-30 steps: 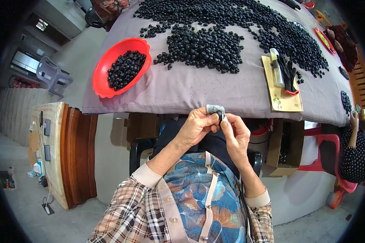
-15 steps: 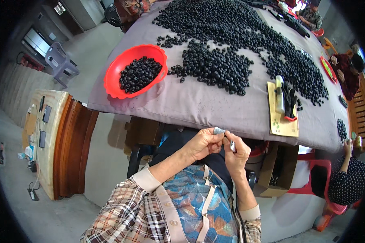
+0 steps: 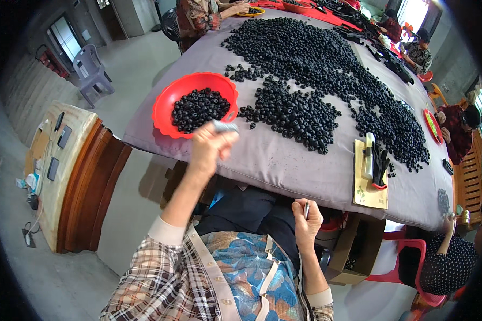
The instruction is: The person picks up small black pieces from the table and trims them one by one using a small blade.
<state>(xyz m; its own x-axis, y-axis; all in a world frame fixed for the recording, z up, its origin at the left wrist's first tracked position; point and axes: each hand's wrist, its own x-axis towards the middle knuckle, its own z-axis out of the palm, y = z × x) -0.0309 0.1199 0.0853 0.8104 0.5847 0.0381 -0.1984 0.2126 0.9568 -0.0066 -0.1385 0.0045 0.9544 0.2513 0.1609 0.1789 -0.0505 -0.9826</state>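
Red bowl [image 3: 163, 104] of black beads [image 3: 198, 109] lies just beyond left hand [image 3: 209, 147], the nearer of 2; its blurred grip cannot be told. Right hand [image 3: 309, 227] clamps slim tool [image 3: 306, 210].

Bright window [image 3: 414, 15] glare, motion-blurred left fingers [image 3: 228, 139], dark fisheye edges

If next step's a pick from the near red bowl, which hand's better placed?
Left, probably. The left hand, though blurred, is beside the red bowl at its near rim. The right hand is farther off, near the table edge, and holds a small slim object.
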